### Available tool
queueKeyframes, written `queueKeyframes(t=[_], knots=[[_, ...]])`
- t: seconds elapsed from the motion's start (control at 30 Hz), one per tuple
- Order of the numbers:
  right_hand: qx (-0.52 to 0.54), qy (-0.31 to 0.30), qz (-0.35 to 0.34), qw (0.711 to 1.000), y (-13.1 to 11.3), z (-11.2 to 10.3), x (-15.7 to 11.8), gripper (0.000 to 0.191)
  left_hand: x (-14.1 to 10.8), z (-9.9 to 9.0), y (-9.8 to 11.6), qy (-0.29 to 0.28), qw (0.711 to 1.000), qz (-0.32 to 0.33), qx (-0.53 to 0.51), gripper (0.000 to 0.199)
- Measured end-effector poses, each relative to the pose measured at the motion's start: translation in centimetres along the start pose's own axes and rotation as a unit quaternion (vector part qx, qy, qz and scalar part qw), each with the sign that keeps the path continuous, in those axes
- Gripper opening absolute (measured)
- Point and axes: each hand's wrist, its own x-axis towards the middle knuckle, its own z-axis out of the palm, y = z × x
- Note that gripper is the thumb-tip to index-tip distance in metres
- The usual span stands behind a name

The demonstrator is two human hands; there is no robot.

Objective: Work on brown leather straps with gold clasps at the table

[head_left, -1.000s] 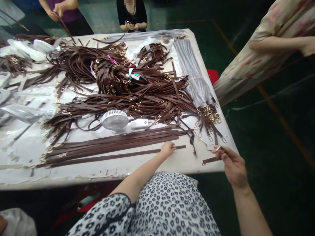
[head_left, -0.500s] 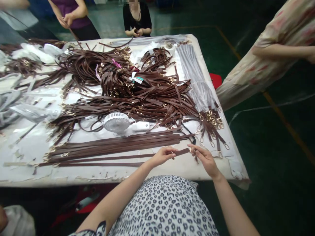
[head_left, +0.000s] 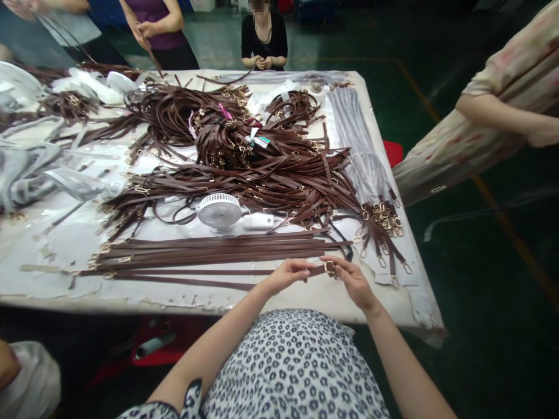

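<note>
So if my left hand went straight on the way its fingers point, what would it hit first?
Your left hand would probably meet the gold buckle at your right hand, though depth is hard to judge.

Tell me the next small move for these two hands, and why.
I'd probably ease the brown strap toward the gold buckle with the left hand, keeping the buckle steady in the right hand. The strap's end lies at the buckle and each hand has a pinch grip, but whether the strap passes through is too small to tell.
</note>
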Motion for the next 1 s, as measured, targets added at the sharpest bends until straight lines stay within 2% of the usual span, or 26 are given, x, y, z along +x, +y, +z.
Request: queueKeyframes(t=[0.17, 0.3, 0.4, 0.5, 0.63, 0.73, 0.83, 0.93, 1.0], knots=[[-0.006, -0.057, 0.053, 0.997, 0.4, 0.0, 0.5, 0.044, -0.6, 0.1, 0.2, -0.015, 1.000, 0.009, -0.025, 0.042], [0.015, -0.151, 0.102, 0.983, 0.2, -0.6, 1.2, 0.046, -1.5, -0.2, 0.2, -0.008, 1.000, 0.014, -0.027, 0.044], [0.076, -0.250, 0.140, 0.955, 0.0, -0.9, 1.5, 0.053, -2.3, -0.7, 0.2, -0.059, 0.998, -0.006, -0.013, 0.043], [0.130, -0.292, 0.156, 0.935, 0.7, -0.4, 1.7, 0.060, -2.9, -1.0, -0.1, -0.098, 0.994, -0.039, -0.028, 0.044], [0.143, -0.264, 0.142, 0.943, 2.4, 1.3, 2.0, 0.061, -3.1, -0.8, -0.5, -0.080, 0.994, -0.039, -0.066, 0.043], [0.116, -0.217, 0.119, 0.962, 2.9, 2.7, 2.5, 0.049, -3.1, -0.3, -0.6, -0.042, 0.996, -0.010, -0.077, 0.039], [0.056, -0.149, 0.085, 0.984, 2.3, 3.7, 2.8, 0.037, -3.3, -0.2, -0.9, 0.011, 0.997, 0.016, -0.075, 0.040], [-0.001, -0.058, 0.039, 0.998, 1.4, 4.5, 2.4, 0.037, -3.8, -0.3, -1.1, 0.071, 0.996, 0.043, -0.037, 0.048], [-0.013, -0.032, 0.019, 0.999, 0.9, 5.0, 1.8, 0.036, -4.1, -0.2, -0.8, 0.096, 0.994, 0.055, 0.015, 0.045]])
